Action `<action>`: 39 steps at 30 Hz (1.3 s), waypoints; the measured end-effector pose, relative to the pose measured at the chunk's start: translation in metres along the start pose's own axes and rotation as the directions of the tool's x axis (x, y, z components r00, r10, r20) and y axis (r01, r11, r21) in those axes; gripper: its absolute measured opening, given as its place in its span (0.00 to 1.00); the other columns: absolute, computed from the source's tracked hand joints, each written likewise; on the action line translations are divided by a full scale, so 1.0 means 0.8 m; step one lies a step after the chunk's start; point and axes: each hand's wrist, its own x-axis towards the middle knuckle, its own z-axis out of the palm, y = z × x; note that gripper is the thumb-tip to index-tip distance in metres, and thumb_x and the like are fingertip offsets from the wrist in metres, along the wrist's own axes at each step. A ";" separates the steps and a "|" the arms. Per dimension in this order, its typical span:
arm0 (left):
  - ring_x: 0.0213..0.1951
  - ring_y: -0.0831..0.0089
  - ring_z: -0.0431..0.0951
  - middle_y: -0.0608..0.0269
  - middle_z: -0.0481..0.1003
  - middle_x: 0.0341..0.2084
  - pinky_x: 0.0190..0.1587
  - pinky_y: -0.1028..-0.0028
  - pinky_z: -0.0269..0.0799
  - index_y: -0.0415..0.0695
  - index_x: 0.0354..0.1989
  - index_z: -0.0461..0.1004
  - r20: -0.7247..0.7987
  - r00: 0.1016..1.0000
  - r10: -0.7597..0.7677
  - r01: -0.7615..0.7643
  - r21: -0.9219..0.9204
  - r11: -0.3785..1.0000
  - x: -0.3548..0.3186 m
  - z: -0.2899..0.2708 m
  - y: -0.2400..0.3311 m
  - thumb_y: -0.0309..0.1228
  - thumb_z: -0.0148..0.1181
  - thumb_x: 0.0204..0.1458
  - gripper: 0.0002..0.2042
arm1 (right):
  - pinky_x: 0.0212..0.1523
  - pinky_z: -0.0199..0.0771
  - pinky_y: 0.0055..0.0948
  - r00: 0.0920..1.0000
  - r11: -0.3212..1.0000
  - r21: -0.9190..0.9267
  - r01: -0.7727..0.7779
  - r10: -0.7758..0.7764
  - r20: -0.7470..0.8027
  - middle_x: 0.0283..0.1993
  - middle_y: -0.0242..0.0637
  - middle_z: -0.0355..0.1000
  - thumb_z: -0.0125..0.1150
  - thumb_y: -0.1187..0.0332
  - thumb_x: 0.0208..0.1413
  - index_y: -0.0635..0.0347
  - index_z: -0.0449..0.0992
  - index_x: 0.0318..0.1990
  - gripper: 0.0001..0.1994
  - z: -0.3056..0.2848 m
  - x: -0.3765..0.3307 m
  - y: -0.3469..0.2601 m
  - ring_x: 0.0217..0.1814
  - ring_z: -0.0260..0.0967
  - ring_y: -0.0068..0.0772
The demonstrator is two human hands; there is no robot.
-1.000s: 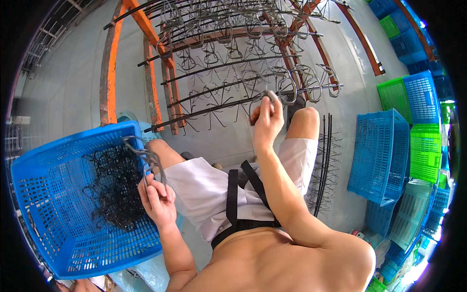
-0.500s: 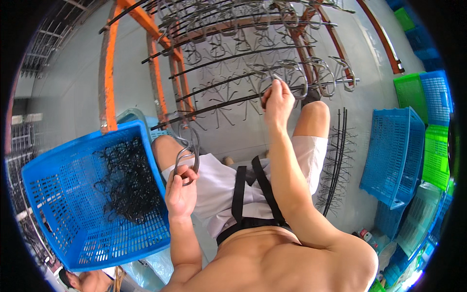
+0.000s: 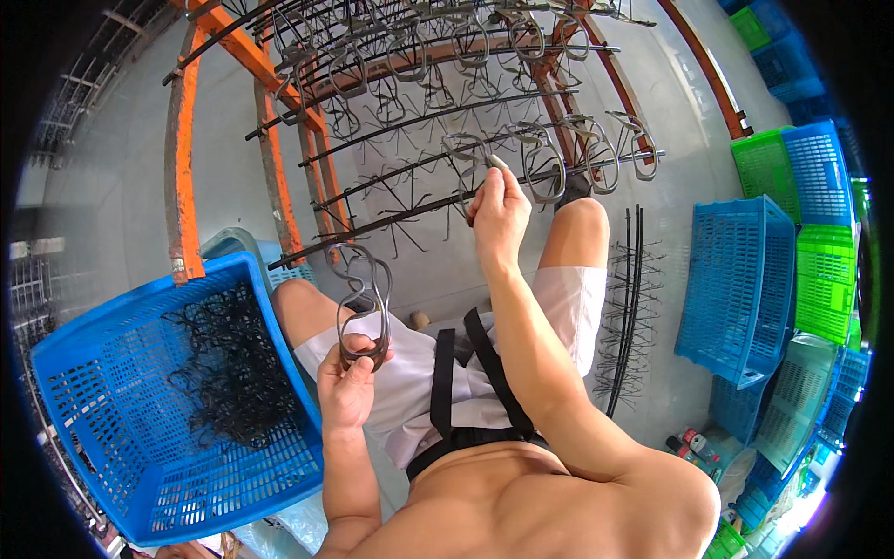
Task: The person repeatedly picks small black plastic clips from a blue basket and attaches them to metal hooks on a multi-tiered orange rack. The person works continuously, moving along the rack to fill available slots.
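Observation:
My left hand [image 3: 346, 391], its fingers closed round the lower end, holds up a dark grey goggle-like frame [image 3: 385, 317] with two openings; whether a second one lies behind it I cannot tell. My right hand [image 3: 500, 219] reaches forward to a black rod [image 3: 400, 222] bearing thin wire prongs. Its thumb and fingers pinch a similar goggle-like frame [image 3: 463, 137] by the rod, with a pale tip showing above the fingers. Farther right on that rod hang several more grey frames [image 3: 601, 154].
An orange rack [image 3: 185, 158] carries rods with hung frames. At my left stands a blue basket [image 3: 102, 396] with a black tangle of thin strips [image 3: 237, 363]. Pronged rods [image 3: 626, 307] lie on the floor to the right, near blue [image 3: 736, 289] and green crates [image 3: 824, 289].
The frame in my left hand has turned, so both openings face up more plainly. My right hand has shifted slightly left and nearer along the rod. The whole view has moved a little.

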 end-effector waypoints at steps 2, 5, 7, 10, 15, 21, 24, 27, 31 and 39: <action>0.43 0.59 0.76 0.61 0.75 0.37 0.45 0.64 0.75 0.40 0.41 0.72 -0.011 1.000 0.004 -0.004 0.001 1.000 0.001 -0.005 -0.004 0.24 0.60 0.49 0.11 | 0.15 0.55 0.17 0.998 0.991 -0.120 0.066 -0.064 0.018 0.16 0.24 0.60 0.46 0.66 0.61 0.65 0.71 0.47 0.14 0.004 -0.003 0.007 0.15 0.53 0.14; 0.41 0.59 0.77 0.58 0.76 0.34 0.43 0.65 0.74 0.39 0.40 0.73 -0.036 0.999 0.020 -0.021 -0.034 0.999 0.005 -0.003 -0.004 0.23 0.62 0.47 0.11 | 0.18 0.57 0.19 0.953 0.853 -0.434 0.291 -0.298 0.053 0.16 0.27 0.63 0.47 0.65 0.61 0.64 0.72 0.48 0.14 0.010 -0.008 0.019 0.15 0.53 0.16; 0.40 0.59 0.77 0.58 0.76 0.34 0.41 0.65 0.74 0.40 0.39 0.73 -0.044 0.997 0.067 -0.068 -0.033 0.997 0.008 -0.001 -0.009 0.23 0.63 0.46 0.11 | 0.19 0.60 0.24 0.954 0.793 -0.541 0.279 -0.295 0.059 0.15 0.34 0.62 0.48 0.66 0.60 0.64 0.72 0.47 0.14 0.009 -0.005 0.008 0.15 0.55 0.22; 0.40 0.59 0.77 0.59 0.76 0.34 0.39 0.65 0.74 0.40 0.37 0.73 -0.037 0.997 0.070 -0.071 -0.039 0.997 0.008 0.001 -0.012 0.23 0.64 0.45 0.10 | 0.20 0.61 0.27 0.962 0.786 -0.569 0.243 -0.271 0.036 0.14 0.37 0.61 0.48 0.66 0.59 0.63 0.72 0.47 0.14 0.006 0.003 0.000 0.14 0.56 0.26; 0.39 0.58 0.77 0.59 0.75 0.35 0.38 0.66 0.74 0.40 0.36 0.74 0.007 1.000 0.010 -0.010 -0.098 0.995 0.010 0.014 -0.019 0.23 0.64 0.45 0.10 | 0.21 0.63 0.27 0.969 0.821 -0.521 0.234 -0.239 0.058 0.15 0.37 0.63 0.49 0.66 0.59 0.63 0.72 0.48 0.14 0.003 0.000 0.009 0.15 0.57 0.26; 0.39 0.58 0.77 0.61 0.74 0.35 0.37 0.67 0.72 0.42 0.34 0.73 0.032 0.999 0.037 -0.036 -0.039 0.999 0.014 0.019 -0.019 0.26 0.65 0.45 0.09 | 0.22 0.63 0.26 0.964 0.829 -0.511 0.228 -0.265 0.001 0.15 0.36 0.62 0.49 0.65 0.59 0.63 0.72 0.47 0.14 -0.002 0.008 0.002 0.16 0.57 0.22; 0.39 0.61 0.77 0.60 0.75 0.33 0.38 0.69 0.73 0.40 0.35 0.74 0.024 0.998 0.059 -0.058 -0.040 0.998 0.017 0.029 -0.018 0.24 0.65 0.44 0.09 | 0.21 0.62 0.26 0.969 0.860 -0.454 0.235 -0.243 0.041 0.14 0.34 0.60 0.50 0.65 0.59 0.63 0.73 0.47 0.14 -0.008 0.009 0.015 0.16 0.56 0.20; 0.38 0.61 0.77 0.60 0.74 0.33 0.39 0.69 0.73 0.40 0.35 0.74 0.029 0.999 0.044 -0.042 -0.078 0.996 0.018 0.032 -0.020 0.24 0.65 0.44 0.10 | 0.20 0.62 0.27 0.959 0.859 -0.441 0.262 -0.282 0.021 0.14 0.37 0.61 0.50 0.67 0.58 0.64 0.73 0.47 0.13 0.006 0.001 0.020 0.15 0.57 0.23; 0.37 0.61 0.77 0.60 0.74 0.34 0.39 0.70 0.73 0.39 0.35 0.73 0.053 0.997 0.054 -0.050 -0.065 0.997 0.017 0.039 -0.017 0.23 0.65 0.44 0.10 | 0.20 0.63 0.29 0.952 0.793 -0.547 0.268 -0.305 0.024 0.16 0.39 0.63 0.48 0.66 0.59 0.66 0.71 0.47 0.14 0.009 0.007 0.008 0.16 0.61 0.25; 0.38 0.68 0.77 0.58 0.76 0.35 0.40 0.75 0.71 0.38 0.35 0.73 -0.008 0.995 0.102 -0.102 -0.034 0.994 0.023 0.047 -0.028 0.21 0.63 0.46 0.08 | 0.35 0.68 0.26 0.865 0.569 -0.684 0.457 -0.463 0.194 0.27 0.33 0.66 0.50 0.63 0.58 0.66 0.63 0.54 0.20 -0.034 -0.033 -0.015 0.30 0.64 0.24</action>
